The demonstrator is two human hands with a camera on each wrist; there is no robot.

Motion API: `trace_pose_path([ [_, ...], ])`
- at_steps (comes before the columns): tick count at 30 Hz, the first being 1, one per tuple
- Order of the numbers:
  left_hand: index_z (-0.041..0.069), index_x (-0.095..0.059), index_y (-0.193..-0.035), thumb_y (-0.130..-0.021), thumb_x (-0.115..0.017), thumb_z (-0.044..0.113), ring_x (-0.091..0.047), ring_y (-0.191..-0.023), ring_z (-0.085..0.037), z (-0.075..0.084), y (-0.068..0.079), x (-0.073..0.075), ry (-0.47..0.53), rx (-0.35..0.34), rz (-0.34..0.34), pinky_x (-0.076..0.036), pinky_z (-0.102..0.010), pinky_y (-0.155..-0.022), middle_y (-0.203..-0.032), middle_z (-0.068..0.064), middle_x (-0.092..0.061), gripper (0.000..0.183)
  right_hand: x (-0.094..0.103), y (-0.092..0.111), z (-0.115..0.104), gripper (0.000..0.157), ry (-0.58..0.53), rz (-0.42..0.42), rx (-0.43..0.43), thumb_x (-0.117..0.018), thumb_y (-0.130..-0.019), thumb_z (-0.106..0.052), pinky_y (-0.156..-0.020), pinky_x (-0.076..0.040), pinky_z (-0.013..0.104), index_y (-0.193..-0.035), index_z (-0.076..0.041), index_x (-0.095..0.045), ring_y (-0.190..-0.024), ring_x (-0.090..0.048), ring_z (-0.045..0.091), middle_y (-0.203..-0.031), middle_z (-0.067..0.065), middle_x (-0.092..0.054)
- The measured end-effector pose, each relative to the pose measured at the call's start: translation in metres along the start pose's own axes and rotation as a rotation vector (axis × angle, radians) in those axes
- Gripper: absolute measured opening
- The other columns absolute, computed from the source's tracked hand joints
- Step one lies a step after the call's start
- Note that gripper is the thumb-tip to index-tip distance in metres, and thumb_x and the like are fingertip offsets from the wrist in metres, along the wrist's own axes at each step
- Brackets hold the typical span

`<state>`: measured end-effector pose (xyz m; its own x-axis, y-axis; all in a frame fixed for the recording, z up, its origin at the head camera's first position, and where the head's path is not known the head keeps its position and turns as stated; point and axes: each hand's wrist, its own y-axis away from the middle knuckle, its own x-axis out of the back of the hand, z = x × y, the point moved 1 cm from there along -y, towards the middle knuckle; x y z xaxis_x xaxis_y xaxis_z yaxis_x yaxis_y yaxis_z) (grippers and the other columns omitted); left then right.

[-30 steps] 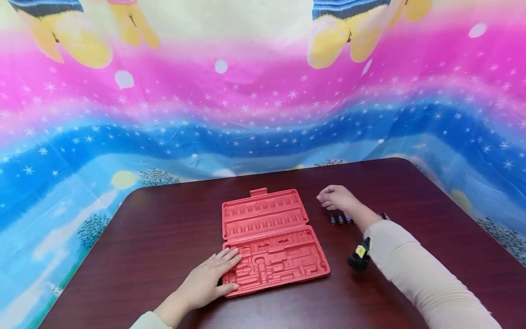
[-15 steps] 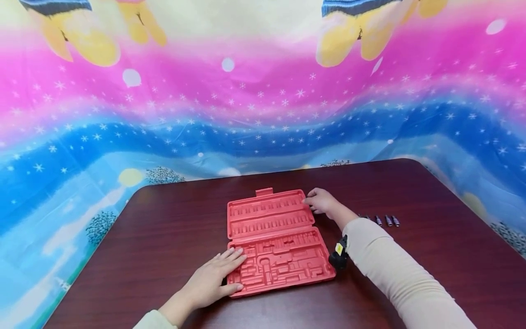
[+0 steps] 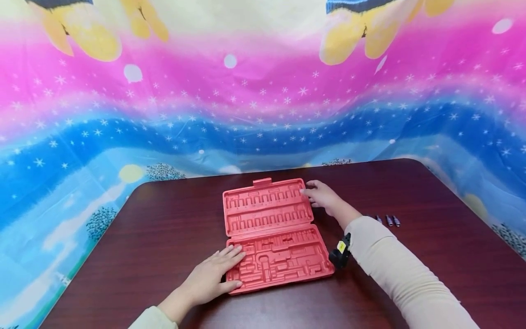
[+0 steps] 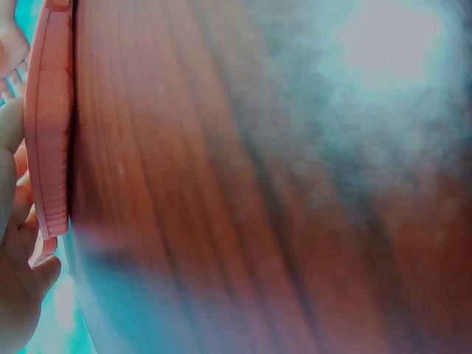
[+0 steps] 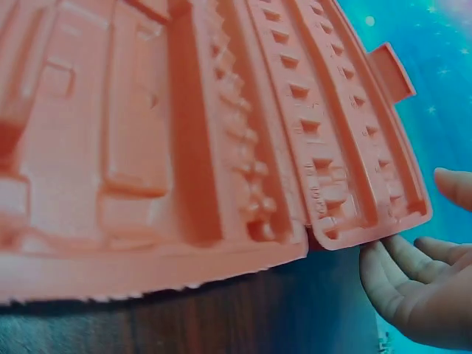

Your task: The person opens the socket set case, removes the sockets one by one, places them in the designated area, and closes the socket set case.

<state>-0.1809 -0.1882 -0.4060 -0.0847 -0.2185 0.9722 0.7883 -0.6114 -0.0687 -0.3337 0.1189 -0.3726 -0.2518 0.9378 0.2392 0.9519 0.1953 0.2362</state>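
A red plastic tool case (image 3: 279,260) with moulded slots lies unfolded on the table. Its lid (image 3: 267,208) tilts up slightly at the far side, the latch tab on its back edge. My left hand (image 3: 209,276) rests flat across the left edge of the near half, fingers over the moulded slots and thumb at the front corner. At the lid's right edge is my right hand (image 3: 324,196). In the right wrist view, its fingers (image 5: 391,276) reach under the lid, touching from below, and the thumb stands apart above. The left wrist view shows the case's outer wall (image 4: 50,110).
Several small dark metal pieces (image 3: 389,220) lie in a row right of the case, partly hidden behind the right forearm. A black wrist camera (image 3: 340,251) hangs close by the case's right edge. Behind the dark wooden table (image 3: 172,228) hangs a colourful printed curtain (image 3: 263,114).
My right hand has moved left from above the small metal pieces to the lid's right edge. The lid has tilted up slightly. The left hand stays on the case.
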Motion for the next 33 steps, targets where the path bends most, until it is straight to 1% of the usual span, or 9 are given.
trace_pose_path([
  [6,0.014,-0.041,-0.13,-0.08,-0.052,0.047,-0.026,-0.124,-0.021,0.001,0.0,0.0,0.0,0.015,-0.015,-0.025,-0.04,-0.097,-0.134,-0.003,-0.036,0.06,0.005,0.007,-0.011,0.061,-0.037,-0.012,0.073,-0.047,-0.088,-0.034,-0.089,-0.035,0.044,-0.135,-0.004,-0.022,-0.112,-0.04,0.034,-0.128,0.021,-0.036],
  [9,0.015,-0.04,-0.13,-0.081,-0.051,0.048,-0.026,-0.125,-0.02,0.0,0.0,0.0,-0.007,0.02,-0.018,-0.025,-0.04,-0.097,-0.134,-0.003,-0.036,0.061,0.007,0.014,-0.016,0.06,-0.054,-0.003,0.106,-0.047,-0.085,-0.043,-0.088,-0.037,0.044,-0.13,-0.005,-0.033,-0.108,-0.043,0.034,-0.121,0.019,-0.042],
  [12,0.015,-0.04,-0.13,-0.081,-0.051,0.048,-0.026,-0.125,-0.02,0.0,0.0,-0.001,-0.016,0.023,-0.018,-0.025,-0.04,-0.097,-0.134,-0.003,-0.036,0.061,0.009,0.022,-0.019,0.056,-0.063,0.001,0.161,-0.044,-0.085,-0.046,-0.087,-0.038,0.042,-0.12,-0.003,-0.043,-0.102,-0.046,0.032,-0.111,0.017,-0.048],
  [15,0.016,-0.04,-0.131,-0.08,-0.051,0.048,-0.026,-0.125,-0.02,0.001,0.0,0.0,-0.021,0.029,-0.025,-0.025,-0.04,-0.097,-0.134,-0.003,-0.036,0.061,0.011,0.032,-0.023,0.047,-0.06,-0.004,0.22,-0.045,-0.087,-0.041,-0.086,-0.038,0.042,-0.108,0.0,-0.048,-0.098,-0.048,0.029,-0.102,0.013,-0.051],
  [19,0.016,-0.042,-0.13,-0.08,-0.052,0.048,-0.027,-0.124,-0.02,0.003,-0.001,0.001,-0.042,0.033,-0.022,-0.026,-0.04,-0.097,-0.133,-0.003,-0.037,0.061,0.013,0.047,-0.024,0.036,-0.031,-0.04,0.284,-0.048,-0.088,-0.031,-0.087,-0.037,0.044,-0.104,0.001,-0.051,-0.096,-0.05,0.026,-0.097,0.011,-0.055],
  [23,0.012,-0.046,-0.126,-0.077,-0.055,0.049,-0.031,-0.122,-0.022,0.005,0.0,0.002,-0.088,0.054,0.034,-0.028,-0.039,-0.096,-0.13,-0.006,-0.04,0.062,0.017,0.063,-0.022,0.035,0.04,-0.084,0.343,-0.051,-0.086,-0.03,-0.087,-0.036,0.045,-0.105,0.0,-0.054,-0.093,-0.052,0.024,-0.094,0.011,-0.058],
  [26,0.008,-0.049,-0.123,-0.076,-0.056,0.051,-0.035,-0.12,-0.023,0.006,0.002,0.002,-0.107,0.09,0.084,-0.03,-0.038,-0.094,-0.127,-0.008,-0.044,0.064,0.019,0.074,-0.018,0.034,0.115,-0.128,0.383,-0.052,-0.086,-0.03,-0.085,-0.038,0.044,-0.106,-0.002,-0.056,-0.092,-0.052,0.025,-0.095,0.01,-0.058],
  [29,0.007,-0.051,-0.121,-0.076,-0.056,0.05,-0.037,-0.118,-0.023,0.006,0.006,0.001,-0.085,0.122,0.127,-0.032,-0.038,-0.093,-0.125,-0.01,-0.046,0.062,0.021,0.085,-0.013,0.031,0.189,-0.173,0.416,-0.053,-0.086,-0.028,-0.082,-0.04,0.042,-0.106,-0.006,-0.059,-0.093,-0.052,0.028,-0.096,0.008,-0.059],
  [33,0.007,-0.049,-0.123,-0.076,-0.058,0.045,-0.038,-0.117,-0.022,0.003,0.014,0.002,-0.001,0.17,0.168,-0.033,-0.039,-0.092,-0.125,-0.008,-0.046,0.061,0.02,0.098,-0.005,0.026,0.281,-0.212,0.45,-0.055,-0.084,-0.026,-0.079,-0.043,0.036,-0.104,-0.01,-0.061,-0.094,-0.052,0.026,-0.096,0.005,-0.06],
])
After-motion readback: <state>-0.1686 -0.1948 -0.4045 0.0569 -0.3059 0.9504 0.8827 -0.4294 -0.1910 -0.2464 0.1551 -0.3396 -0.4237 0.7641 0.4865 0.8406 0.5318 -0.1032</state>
